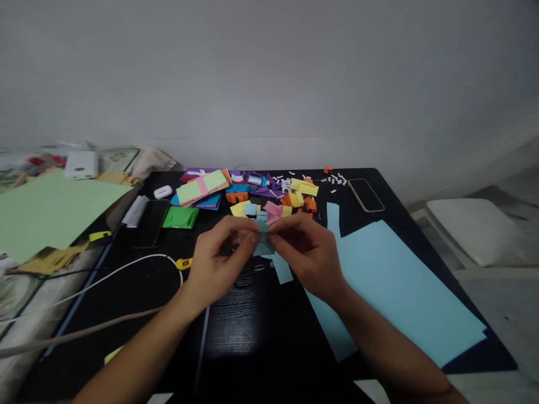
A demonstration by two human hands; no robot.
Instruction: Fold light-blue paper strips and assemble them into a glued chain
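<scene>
Black wood-grain table (pixel 240 348) | broad pale-blue paper sheets (pixel 400 286), right — largely whole | multicoloured folded-paper pieces (pixel 273 211) heaped behind, apparently done | left hand (pixel 219 261), right hand (pixel 311 255) both pinching small pale-blue paper piece (pixel 264 246), centre — seemingly unfinished

Probably a room in a home. Black table (pixel 240 348) pushed against a plain grey wall (pixel 269 84), white seat (pixel 457 224) at right. Personal things about: phone (pixel 366 195), white earphone case (pixel 163 192), loose white cable (pixel 155 256), among coloured paper scraps (pixel 273 211) and large blue sheets (pixel 400 286).
</scene>
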